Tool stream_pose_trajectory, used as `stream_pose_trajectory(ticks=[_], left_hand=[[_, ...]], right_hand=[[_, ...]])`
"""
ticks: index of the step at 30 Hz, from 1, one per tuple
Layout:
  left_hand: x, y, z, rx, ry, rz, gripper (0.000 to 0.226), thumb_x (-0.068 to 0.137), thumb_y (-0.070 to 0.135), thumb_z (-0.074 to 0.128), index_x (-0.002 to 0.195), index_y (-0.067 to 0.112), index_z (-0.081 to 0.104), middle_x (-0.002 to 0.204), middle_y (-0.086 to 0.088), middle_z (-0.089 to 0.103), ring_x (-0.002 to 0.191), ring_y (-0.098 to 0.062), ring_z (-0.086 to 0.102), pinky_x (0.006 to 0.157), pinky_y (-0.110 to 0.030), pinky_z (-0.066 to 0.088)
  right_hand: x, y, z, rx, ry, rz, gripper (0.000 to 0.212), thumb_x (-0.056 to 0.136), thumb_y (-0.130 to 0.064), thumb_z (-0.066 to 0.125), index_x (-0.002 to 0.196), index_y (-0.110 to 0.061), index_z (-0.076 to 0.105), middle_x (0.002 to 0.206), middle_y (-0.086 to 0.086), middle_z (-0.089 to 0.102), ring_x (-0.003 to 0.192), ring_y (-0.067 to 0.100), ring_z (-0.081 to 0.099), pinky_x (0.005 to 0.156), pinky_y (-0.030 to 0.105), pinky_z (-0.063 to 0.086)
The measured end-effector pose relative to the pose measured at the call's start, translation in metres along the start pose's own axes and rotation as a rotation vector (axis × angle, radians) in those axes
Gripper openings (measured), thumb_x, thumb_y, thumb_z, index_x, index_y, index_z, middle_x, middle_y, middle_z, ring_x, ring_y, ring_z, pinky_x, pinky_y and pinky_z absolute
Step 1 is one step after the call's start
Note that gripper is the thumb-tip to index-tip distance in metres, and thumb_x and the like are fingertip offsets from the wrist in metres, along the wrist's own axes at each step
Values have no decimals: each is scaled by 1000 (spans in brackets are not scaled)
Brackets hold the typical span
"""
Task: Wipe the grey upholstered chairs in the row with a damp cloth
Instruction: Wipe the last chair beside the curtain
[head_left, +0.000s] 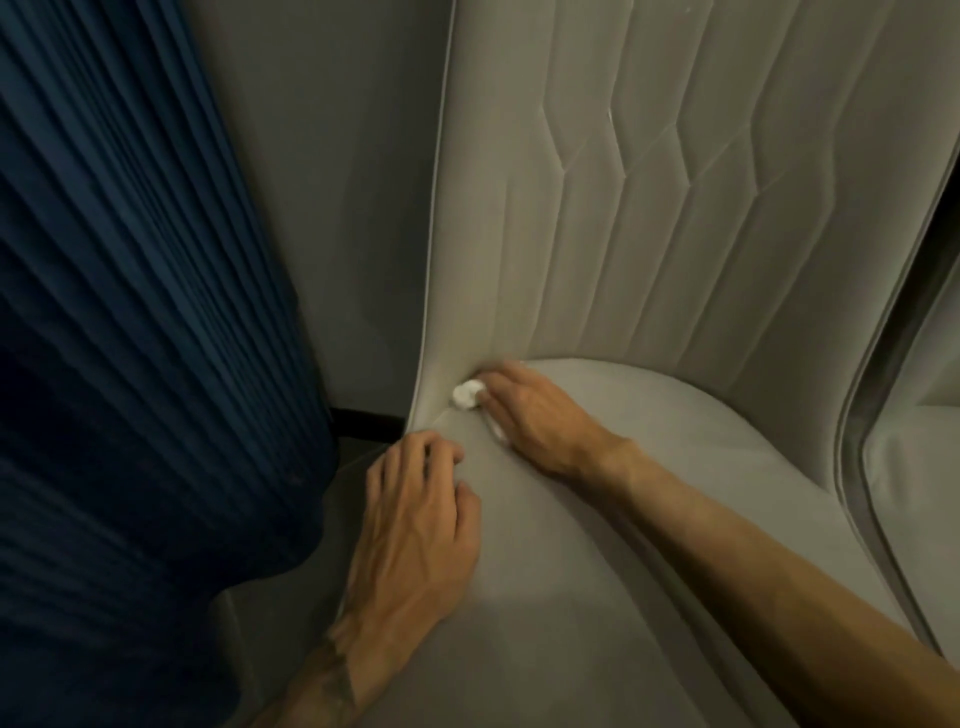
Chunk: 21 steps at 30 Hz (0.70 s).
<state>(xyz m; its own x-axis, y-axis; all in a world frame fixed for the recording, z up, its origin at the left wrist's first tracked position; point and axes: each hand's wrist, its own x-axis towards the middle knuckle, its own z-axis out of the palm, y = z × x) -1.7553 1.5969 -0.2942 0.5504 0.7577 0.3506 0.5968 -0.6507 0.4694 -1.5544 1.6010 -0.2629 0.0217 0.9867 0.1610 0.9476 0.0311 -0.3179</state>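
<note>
White wadded cloth (466, 396), pinched in curled fingers of R hand (530, 415), is pointed left into grey upholstered chair (649, 467) crease. L hand (415, 525) is pressed on seat, fingers bent, nothing held; blue pleated curtain (130, 312) alongside.

Furnished room: quilted grey chair (675, 208) beside pleated blue curtain (130, 312).

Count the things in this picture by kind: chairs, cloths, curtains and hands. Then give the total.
Chairs: 2, the grey chair and its neighbour
Cloths: 1, the white cloth
Curtains: 1, the blue curtain
Hands: 2, the left hand and right hand
Total: 6
</note>
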Motion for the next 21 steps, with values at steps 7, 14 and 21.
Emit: stream_pose_trajectory(ticks=[7,14,21], left_hand=[[-3,-1,-3,28,8,-72,22,89,21,47,109,18,55,114,-3,52,106,-24,52,91,-42,44],[0,0,-3,44,-19,-59,19,90,15,57,109,18,54,114,-3,51,108,-22,49,88,-39,44],[1,-4,-2,73,-6,-34,19,90,20,50,108,18,53,115,-5,52,108,-25,49,86,-42,43]], right_hand=[[-15,-22,14,55,-36,-56,32,109,-31,36,107,-9,60,108,10,58,101,28,56,95,39,44],[4,24,-9,-118,96,256,33,109,-22,38,111,-1,63,115,19,59,110,38,55,102,43,38],[-8,2,3,-39,16,95,27,108,-22,41,113,-4,61,112,18,60,107,35,54,100,42,40]])
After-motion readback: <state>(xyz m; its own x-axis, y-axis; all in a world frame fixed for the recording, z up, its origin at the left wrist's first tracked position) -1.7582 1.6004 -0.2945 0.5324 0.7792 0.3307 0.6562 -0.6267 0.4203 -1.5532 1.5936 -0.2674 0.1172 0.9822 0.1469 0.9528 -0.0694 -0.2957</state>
